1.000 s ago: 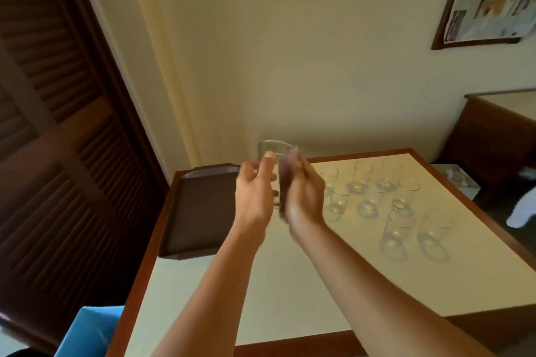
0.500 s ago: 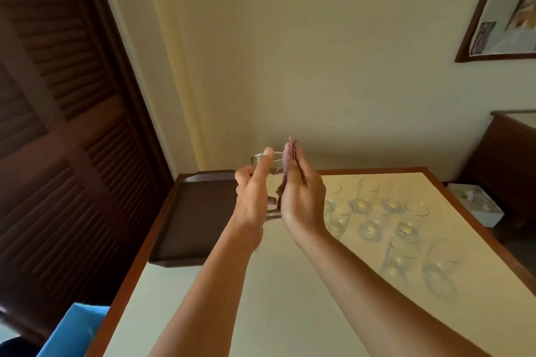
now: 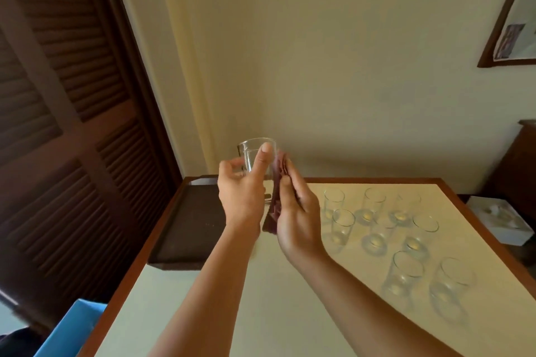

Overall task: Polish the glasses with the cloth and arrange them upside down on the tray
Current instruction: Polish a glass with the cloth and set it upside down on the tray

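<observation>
The glass (image 3: 256, 155) is clear and the cloth (image 3: 279, 182) dusky maroon. The tray (image 3: 190, 223) is dark brown, on a cream table (image 3: 261, 313) edged reddish-brown. A bright blue box (image 3: 69, 330) sits beside it.

the near half of the table (image 3: 237, 313) lies open for a hand to pass. on the right, a cluster of upright glasses (image 3: 403, 275) stands close together, with narrow gaps between them. the dark tray (image 3: 188, 229) fills the far left corner, its surface bare.
</observation>
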Tool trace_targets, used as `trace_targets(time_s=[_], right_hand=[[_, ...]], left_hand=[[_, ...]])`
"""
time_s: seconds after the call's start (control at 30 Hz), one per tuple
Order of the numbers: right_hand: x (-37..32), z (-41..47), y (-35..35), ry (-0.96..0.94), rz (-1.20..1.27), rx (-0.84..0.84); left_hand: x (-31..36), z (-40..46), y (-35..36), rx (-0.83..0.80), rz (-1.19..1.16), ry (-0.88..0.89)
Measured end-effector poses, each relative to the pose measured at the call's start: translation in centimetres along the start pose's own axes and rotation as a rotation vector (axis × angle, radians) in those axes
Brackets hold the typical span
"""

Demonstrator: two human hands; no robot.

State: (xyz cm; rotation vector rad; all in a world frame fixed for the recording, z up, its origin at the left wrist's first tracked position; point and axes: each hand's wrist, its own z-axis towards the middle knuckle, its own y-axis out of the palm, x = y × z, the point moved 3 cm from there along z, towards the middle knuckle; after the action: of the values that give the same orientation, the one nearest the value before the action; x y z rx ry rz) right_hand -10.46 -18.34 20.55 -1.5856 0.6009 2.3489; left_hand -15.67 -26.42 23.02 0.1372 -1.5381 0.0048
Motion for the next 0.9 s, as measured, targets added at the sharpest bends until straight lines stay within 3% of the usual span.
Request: trace_targets(time_s=[0.1, 0.17, 0.33, 0.43, 0.53, 0.7, 0.83, 0.9], right_hand=[[-0.9, 5.1, -1.5, 0.051, 0.153, 0.133], [-1.4, 6.2, -1.6, 0.062, 0.138, 0.132], [-0.3, 1.7, -0.7, 0.000, -0.086, -0.015], [-0.2, 6.4, -1.9, 0.124, 0.080, 0.192], [-1.0, 6.8, -2.1, 0.016, -0.028, 0.312], [-0.2, 1.4, -0.8, -0.144, -0.107, 0.094], [-0.1, 7.2, -2.1, 0.112, 0.058, 0.343], [0.1, 6.1, -2.0, 0.167, 0.070, 0.357]], left_hand=[[-0.4, -0.3, 1.3, -0.144, 0.018, -0.055], [-0.2, -0.7, 2.4, -0.244, 0.017, -0.114], [0.3, 0.5, 1.9, -0.125, -0.028, -0.044], [0.3, 0.0, 2.3, -0.239, 0.032, -0.018], [-0.1, -0.6, 2.9, -0.388, 0.067, -0.157], [0.3, -0.2, 2.4, -0.171, -0.057, 0.024], [-0.3, -0.2, 2.5, -0.346, 0.072, -0.043], [-0.6, -0.6, 2.7, -0.387, 0.069, -0.092]])
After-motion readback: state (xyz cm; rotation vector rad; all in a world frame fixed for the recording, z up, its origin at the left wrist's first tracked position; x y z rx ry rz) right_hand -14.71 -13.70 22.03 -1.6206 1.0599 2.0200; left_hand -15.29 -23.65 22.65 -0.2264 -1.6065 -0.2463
